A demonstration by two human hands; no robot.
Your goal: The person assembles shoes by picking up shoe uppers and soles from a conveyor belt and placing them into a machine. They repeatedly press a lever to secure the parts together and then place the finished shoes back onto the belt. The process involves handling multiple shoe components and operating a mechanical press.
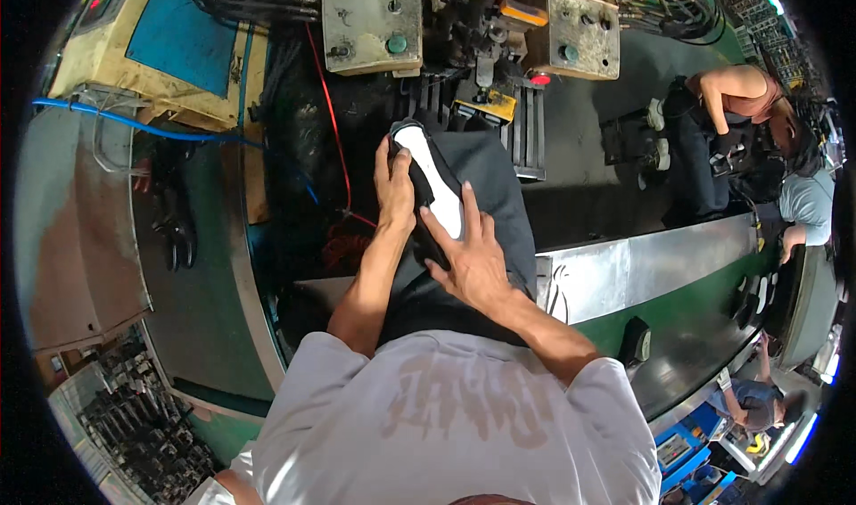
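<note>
Over my lap is a black shoe upper (pixel 417 128) with its white sole-side board (pixel 435 180) facing up. The toe end points away from me, toward the machine. My left hand (pixel 395 187) wraps the left side of the upper near the toe, its thumb resting on the white board. Across the heel end lies my right hand (pixel 474 260), fingers along the right side and thumb on the left, gripping it. The underside of the shoe is hidden. Black cloth (pixel 495 193) covers my lap beneath it.
A machine with two control boxes (pixel 372 25) stands ahead. A red cable (pixel 334 113) and a blue hose (pixel 134 122) run at left, near a belt carrying black shoes (pixel 178 229). At right are a metal ledge (pixel 651 273), a dark shoe (pixel 635 342) and a seated person (pixel 740 104).
</note>
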